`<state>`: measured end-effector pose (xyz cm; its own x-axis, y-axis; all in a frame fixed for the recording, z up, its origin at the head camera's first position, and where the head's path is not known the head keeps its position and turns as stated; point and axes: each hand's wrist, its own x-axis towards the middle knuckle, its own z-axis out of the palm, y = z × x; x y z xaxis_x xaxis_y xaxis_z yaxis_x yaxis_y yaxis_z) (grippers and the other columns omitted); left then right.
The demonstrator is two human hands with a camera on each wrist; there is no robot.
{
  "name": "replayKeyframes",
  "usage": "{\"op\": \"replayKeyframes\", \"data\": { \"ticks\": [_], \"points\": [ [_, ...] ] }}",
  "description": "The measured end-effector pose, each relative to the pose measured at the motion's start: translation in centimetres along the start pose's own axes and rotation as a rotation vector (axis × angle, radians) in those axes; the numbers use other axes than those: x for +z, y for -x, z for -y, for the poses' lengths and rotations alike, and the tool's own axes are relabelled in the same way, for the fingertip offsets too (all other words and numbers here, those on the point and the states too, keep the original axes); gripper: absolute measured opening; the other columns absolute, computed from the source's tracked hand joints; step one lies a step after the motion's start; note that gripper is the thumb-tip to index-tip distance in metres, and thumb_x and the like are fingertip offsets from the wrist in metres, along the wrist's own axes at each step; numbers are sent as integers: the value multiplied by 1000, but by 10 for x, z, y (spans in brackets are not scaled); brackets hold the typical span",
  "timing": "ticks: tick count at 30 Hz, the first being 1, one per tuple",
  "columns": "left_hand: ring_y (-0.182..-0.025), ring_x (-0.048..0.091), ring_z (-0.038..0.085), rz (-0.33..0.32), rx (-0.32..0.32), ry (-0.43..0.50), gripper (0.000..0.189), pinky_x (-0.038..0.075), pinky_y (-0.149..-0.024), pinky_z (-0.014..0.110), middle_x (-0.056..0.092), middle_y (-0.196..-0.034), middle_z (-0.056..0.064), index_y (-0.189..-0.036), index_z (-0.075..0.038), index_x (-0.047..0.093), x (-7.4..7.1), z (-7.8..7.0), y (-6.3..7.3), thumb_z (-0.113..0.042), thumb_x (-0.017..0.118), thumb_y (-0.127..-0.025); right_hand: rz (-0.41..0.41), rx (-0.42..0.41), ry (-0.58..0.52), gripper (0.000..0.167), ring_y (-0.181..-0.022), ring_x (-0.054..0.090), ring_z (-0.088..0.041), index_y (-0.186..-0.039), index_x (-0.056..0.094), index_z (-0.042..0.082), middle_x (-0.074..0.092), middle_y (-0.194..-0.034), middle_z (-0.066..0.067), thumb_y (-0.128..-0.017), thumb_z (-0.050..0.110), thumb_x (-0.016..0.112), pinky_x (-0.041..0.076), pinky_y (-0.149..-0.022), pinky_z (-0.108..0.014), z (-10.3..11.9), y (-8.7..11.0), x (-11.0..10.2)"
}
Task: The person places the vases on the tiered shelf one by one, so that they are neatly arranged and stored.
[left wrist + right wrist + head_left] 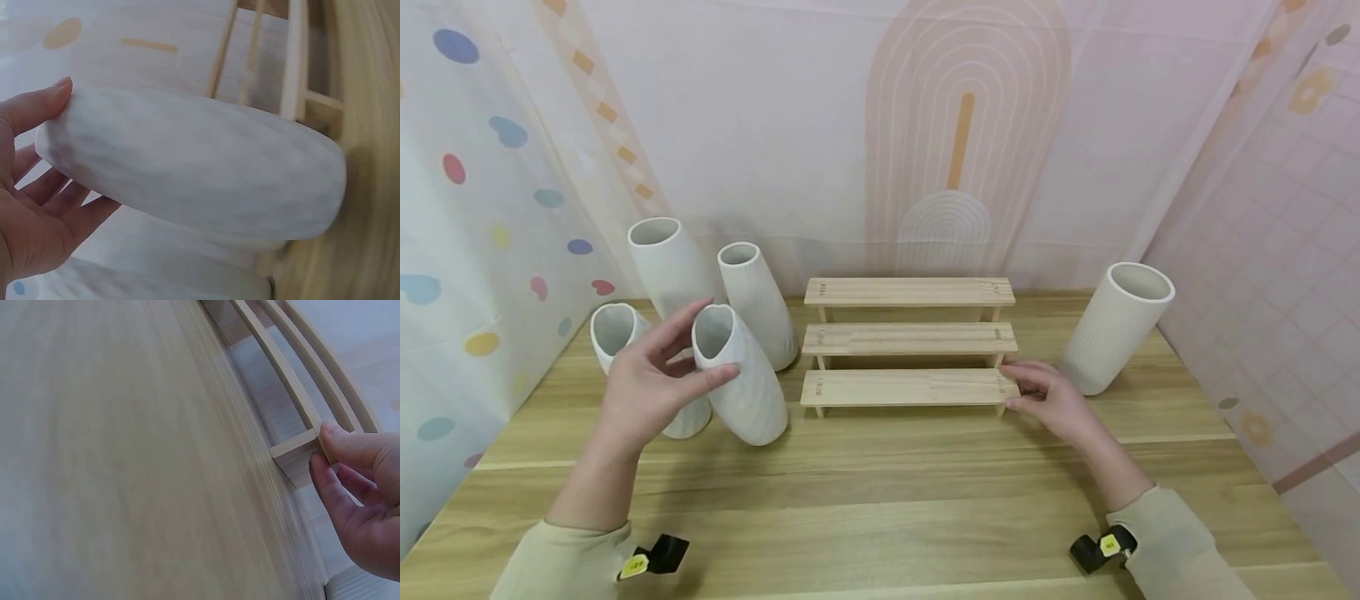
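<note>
Vase of dimpled white ceramic (pixel 750 398) is grasped near its rim by my left hand (pixel 647 385); I cannot tell whether its base touches the wood-grained desk (pixel 880 508). My right hand (pixel 1051 403) pinches the lowest tier (pixel 902 387) of a pale wooden three-step stand (pixel 910 339) standing between both hands.
</note>
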<state>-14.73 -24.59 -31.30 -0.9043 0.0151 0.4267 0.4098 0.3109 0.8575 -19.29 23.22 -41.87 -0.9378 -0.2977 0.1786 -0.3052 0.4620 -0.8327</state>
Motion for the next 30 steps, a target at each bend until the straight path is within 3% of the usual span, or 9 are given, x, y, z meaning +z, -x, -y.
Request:
{"op": "replayKeyframes", "data": {
  "ticks": [5,13,30],
  "points": [
    [-106,62,9,-35,13,-37,73,52,-81,15,66,-118,-5,-139,-10,58,7,-21,-5,9,83,-73,5,8,33,46,-110,55,-31,-132,59,-5,51,-138,-23,-89,4,73,49,-87,-26,-1,0,-1],
    [-101,63,15,-30,16,39,72,54,-79,19,67,-114,2,-136,-13,61,32,-51,-19,6,85,-72,1,13,53,45,-111,55,-32,-132,60,-4,51,-138,-22,-89,4,72,49,-88,-29,0,0,-1],
    [-103,61,19,99,-15,81,72,56,-83,40,62,-118,5,-136,-15,61,119,-54,-38,-8,89,-71,2,14,54,44,-109,56,-32,-131,61,-4,51,-137,-22,-90,4,72,49,-86,-27,0,-1,1]
  ]
}}
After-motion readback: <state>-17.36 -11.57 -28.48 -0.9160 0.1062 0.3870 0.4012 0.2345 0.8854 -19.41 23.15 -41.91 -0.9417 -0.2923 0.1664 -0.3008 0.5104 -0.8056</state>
